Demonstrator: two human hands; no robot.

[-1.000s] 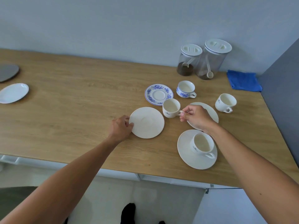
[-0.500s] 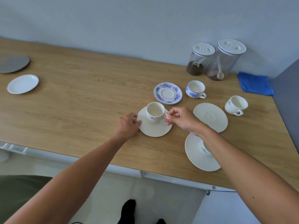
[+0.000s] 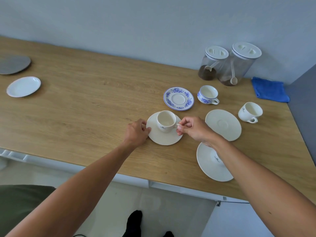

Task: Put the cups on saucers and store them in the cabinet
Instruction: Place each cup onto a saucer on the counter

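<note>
Right hand (image 3: 193, 129) pinches the cream cup (image 3: 166, 121) handle; left hand (image 3: 137, 132) grips its saucer (image 3: 164, 139) rim on the counter (image 3: 85, 103).

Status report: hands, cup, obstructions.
Left hand steadies plain cream saucer rim. Right hand pinches handle of cream cup, seated on it. Nothing blocking.

Soft, even daylight; wide-angle view with bent edges.

The wooden counter (image 3: 85, 106) is evenly lit, with only faint shadows hugging the white saucer (image 3: 164, 135) and the two clear jars (image 3: 229, 64). No harsh glare shows. The counter's straight edges bow with lens distortion, and the forearms loom large and slightly soft toward the bottom corners.
</note>
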